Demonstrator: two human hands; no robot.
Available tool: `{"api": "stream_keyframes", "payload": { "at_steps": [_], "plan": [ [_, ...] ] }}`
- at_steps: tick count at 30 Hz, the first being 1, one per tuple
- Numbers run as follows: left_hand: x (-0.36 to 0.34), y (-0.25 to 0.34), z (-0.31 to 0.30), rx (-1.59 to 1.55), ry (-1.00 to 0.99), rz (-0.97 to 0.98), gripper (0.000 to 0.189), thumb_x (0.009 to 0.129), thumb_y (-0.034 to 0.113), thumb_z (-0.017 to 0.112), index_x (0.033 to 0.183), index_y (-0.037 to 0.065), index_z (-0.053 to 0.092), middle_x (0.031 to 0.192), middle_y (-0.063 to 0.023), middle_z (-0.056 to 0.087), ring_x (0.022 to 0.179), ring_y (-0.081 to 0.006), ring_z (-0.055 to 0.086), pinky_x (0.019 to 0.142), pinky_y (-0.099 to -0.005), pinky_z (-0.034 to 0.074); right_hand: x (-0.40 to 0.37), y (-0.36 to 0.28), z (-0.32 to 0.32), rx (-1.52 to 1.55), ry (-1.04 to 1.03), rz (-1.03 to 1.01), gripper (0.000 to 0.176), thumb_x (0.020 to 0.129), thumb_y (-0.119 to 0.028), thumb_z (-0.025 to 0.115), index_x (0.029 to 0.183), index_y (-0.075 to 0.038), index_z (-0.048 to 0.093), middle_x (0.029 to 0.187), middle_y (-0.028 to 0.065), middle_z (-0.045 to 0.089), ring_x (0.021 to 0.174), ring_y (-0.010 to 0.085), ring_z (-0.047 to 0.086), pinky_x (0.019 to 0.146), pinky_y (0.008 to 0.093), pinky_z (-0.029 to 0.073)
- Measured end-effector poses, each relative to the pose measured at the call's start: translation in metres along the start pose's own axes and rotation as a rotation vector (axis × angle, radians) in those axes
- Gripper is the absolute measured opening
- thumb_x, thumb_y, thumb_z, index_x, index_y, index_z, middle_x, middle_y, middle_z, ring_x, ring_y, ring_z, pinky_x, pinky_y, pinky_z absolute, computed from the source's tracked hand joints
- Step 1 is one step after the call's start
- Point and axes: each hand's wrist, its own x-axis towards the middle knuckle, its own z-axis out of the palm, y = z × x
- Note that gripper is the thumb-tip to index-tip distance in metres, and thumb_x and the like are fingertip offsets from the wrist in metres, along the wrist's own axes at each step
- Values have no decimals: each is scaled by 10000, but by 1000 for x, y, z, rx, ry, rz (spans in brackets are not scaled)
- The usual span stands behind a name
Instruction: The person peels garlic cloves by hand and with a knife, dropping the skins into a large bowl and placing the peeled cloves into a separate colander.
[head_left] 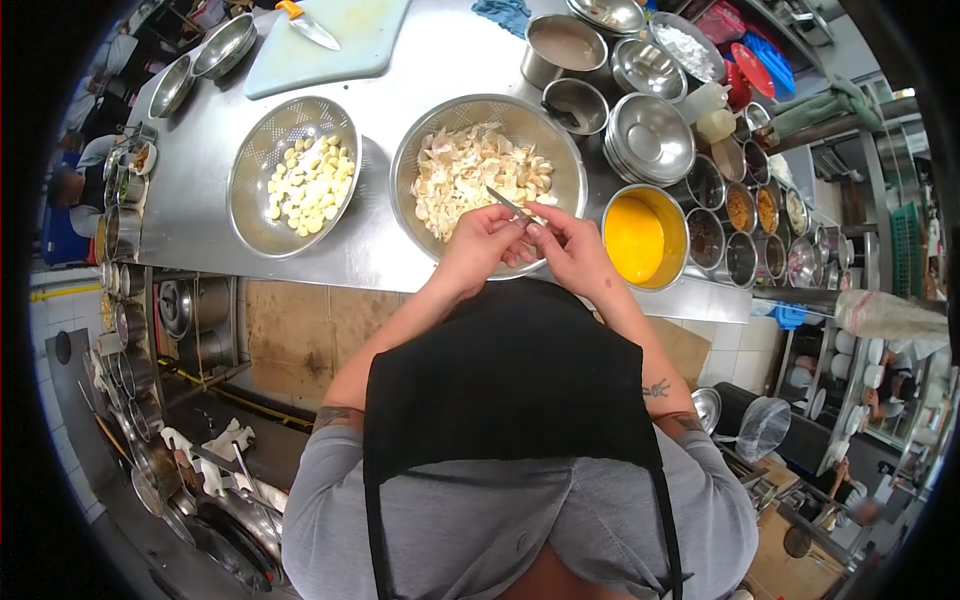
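My two hands meet over the near rim of a large steel bowl heaped with papery garlic skins. In my right hand is a small knife, its blade pointing away and to the left across my left fingertips. My left hand is closed, its fingers pressed together against the right ones; whatever it pinches is too small to make out. Left of the bowl, a perforated steel colander holds many peeled garlic cloves.
A pot of yellow liquid stands close to my right hand. Stacked steel bowls and a pot of brownish liquid are behind it. An orange-handled knife lies on a cutting board. Several ingredient tins line the right.
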Motion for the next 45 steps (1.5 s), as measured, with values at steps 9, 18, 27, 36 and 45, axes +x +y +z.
{"api": "stream_keyframes", "payload": {
  "at_steps": [9, 18, 27, 36, 45],
  "plan": [
    [-6, -8, 2, 30, 3, 13, 79, 954, 72, 540, 949, 6, 583, 754, -47, 636, 571, -74, 539, 504, -201, 406, 0, 12, 6, 105, 13, -18, 180, 923, -96, 607, 1051, 31, 596, 774, 105, 688, 729, 105, 646, 648, 264, 503],
    [0, -18, -23, 133, -162, 103, 136, 950, 57, 556, 1065, -11, 581, 773, -48, 642, 600, -72, 545, 540, -199, 417, 2, 3, 0, 390, -98, 172, 136, 953, -139, 598, 891, -18, 601, 695, 10, 622, 599, 29, 519, 537, 188, 388],
    [-5, -8, -28, -205, -65, 15, 328, 930, 56, 596, 1248, -15, 561, 998, -75, 669, 843, -129, 633, 715, -252, 519, 9, 6, 9, 282, -87, 68, 159, 956, -161, 592, 943, -11, 643, 718, 0, 638, 629, 34, 540, 550, 196, 400],
    [-7, -10, -32, -66, -129, 29, 366, 900, 34, 628, 1259, -4, 566, 1071, -77, 664, 932, -124, 623, 762, -258, 505, 10, -4, 8, 219, -28, 67, 224, 970, -157, 561, 1071, 24, 648, 736, 15, 648, 668, 50, 565, 602, 212, 442],
    [-4, -22, -41, -437, -68, 59, 307, 899, 18, 629, 1201, 41, 585, 1071, -47, 647, 942, -134, 620, 790, -264, 501, 3, -10, 9, 150, -8, 62, 381, 958, -147, 577, 1329, -63, 552, 697, 6, 612, 632, 47, 518, 589, 199, 419]
  ]
}}
